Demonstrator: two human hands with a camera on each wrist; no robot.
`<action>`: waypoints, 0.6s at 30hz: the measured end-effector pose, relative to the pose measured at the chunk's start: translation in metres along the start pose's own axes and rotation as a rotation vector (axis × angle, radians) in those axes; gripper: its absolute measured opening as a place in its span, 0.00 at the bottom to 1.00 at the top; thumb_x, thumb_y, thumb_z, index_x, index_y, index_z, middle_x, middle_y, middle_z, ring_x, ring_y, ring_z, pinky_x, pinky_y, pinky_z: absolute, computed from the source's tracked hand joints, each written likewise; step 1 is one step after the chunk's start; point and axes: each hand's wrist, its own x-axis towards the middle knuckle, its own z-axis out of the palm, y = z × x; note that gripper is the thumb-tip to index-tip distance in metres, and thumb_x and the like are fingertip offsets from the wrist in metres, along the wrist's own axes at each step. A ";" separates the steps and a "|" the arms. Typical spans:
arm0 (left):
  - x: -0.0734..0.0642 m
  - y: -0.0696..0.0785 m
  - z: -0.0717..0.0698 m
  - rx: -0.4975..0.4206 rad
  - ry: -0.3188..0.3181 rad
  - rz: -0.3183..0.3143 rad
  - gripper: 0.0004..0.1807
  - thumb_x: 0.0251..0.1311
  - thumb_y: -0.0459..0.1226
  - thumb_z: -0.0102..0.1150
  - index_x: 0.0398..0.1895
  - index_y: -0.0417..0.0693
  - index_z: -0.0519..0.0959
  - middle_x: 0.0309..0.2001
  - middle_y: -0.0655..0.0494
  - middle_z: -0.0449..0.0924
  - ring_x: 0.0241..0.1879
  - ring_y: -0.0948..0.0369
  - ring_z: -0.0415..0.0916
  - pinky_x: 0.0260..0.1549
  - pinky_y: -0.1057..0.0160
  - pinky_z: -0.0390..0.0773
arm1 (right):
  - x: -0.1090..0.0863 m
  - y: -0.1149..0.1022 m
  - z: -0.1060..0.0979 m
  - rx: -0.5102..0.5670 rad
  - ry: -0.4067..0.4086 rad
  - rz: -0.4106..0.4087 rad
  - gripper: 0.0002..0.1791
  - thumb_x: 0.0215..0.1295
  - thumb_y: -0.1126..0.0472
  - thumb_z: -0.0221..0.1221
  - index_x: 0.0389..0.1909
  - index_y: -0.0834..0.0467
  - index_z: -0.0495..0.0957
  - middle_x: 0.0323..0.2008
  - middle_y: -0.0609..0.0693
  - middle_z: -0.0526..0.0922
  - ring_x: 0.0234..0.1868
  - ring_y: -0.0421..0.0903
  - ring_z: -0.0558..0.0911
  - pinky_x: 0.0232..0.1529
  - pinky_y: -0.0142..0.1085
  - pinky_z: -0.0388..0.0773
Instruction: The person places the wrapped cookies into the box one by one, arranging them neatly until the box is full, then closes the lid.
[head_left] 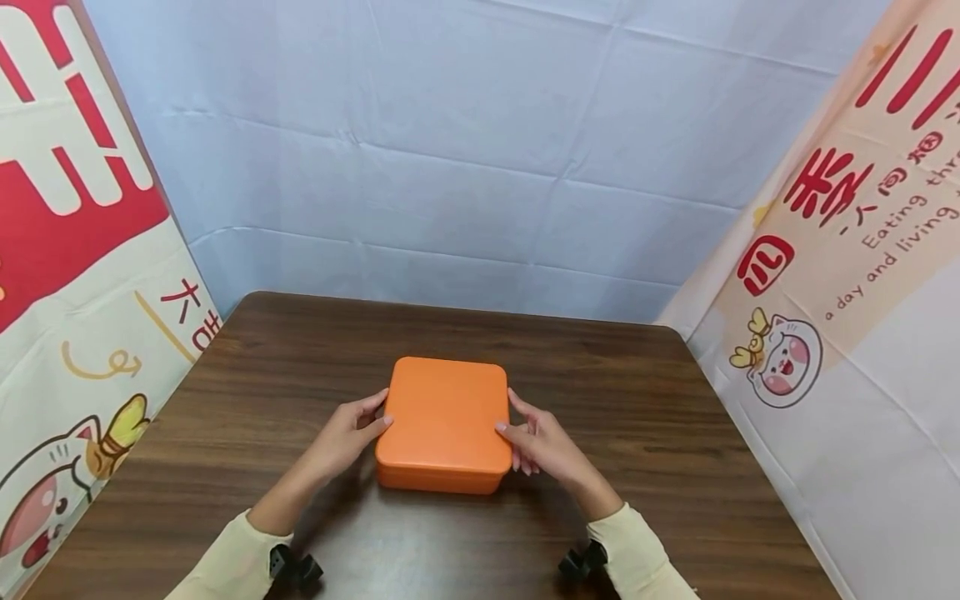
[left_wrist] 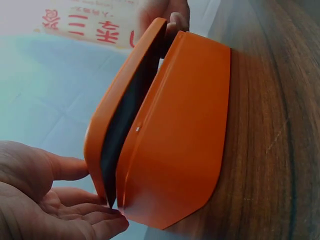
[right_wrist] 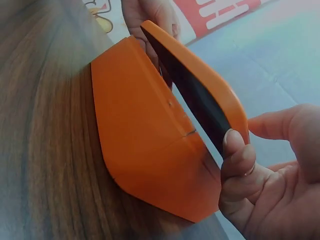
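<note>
An orange box with rounded corners sits on the table in front of me. Its lid [head_left: 448, 412] is raised off the orange base [left_wrist: 177, 125], and both wrist views show a gap with the lid's dark underside. My left hand [head_left: 343, 435] holds the lid's left edge, thumb on top and fingers at the rim below. On the opposite edge my right hand [head_left: 551, 448] pinches the lid, its thumb on top and its fingers curled under. What the base [right_wrist: 135, 115] holds inside is hidden by the lid and walls.
The box stands on a dark wood-grain table [head_left: 637, 400]. Behind the table hangs a pale blue-white cloth [head_left: 450, 167]. Printed banners with red lettering and cartoon figures flank it, one on the left [head_left: 82, 333] and one on the right [head_left: 847, 275].
</note>
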 end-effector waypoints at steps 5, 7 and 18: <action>0.000 -0.003 0.001 0.033 0.004 0.000 0.31 0.75 0.35 0.55 0.75 0.30 0.60 0.74 0.35 0.59 0.73 0.42 0.58 0.67 0.44 0.63 | 0.003 0.007 0.002 0.009 0.000 0.026 0.41 0.75 0.51 0.59 0.81 0.53 0.50 0.16 0.54 0.78 0.12 0.44 0.69 0.13 0.32 0.67; 0.000 -0.003 0.002 0.035 0.002 -0.010 0.32 0.74 0.35 0.56 0.75 0.31 0.60 0.74 0.36 0.59 0.73 0.43 0.58 0.67 0.44 0.63 | 0.003 0.009 0.003 0.013 0.010 0.032 0.41 0.75 0.50 0.59 0.81 0.53 0.50 0.16 0.54 0.78 0.12 0.43 0.69 0.13 0.33 0.67; 0.003 -0.011 0.005 0.012 -0.011 -0.010 0.33 0.74 0.33 0.56 0.76 0.31 0.56 0.74 0.36 0.58 0.71 0.44 0.63 0.67 0.45 0.65 | 0.006 0.013 0.007 -0.019 0.023 0.020 0.42 0.74 0.52 0.60 0.81 0.53 0.50 0.17 0.57 0.78 0.12 0.44 0.69 0.12 0.33 0.66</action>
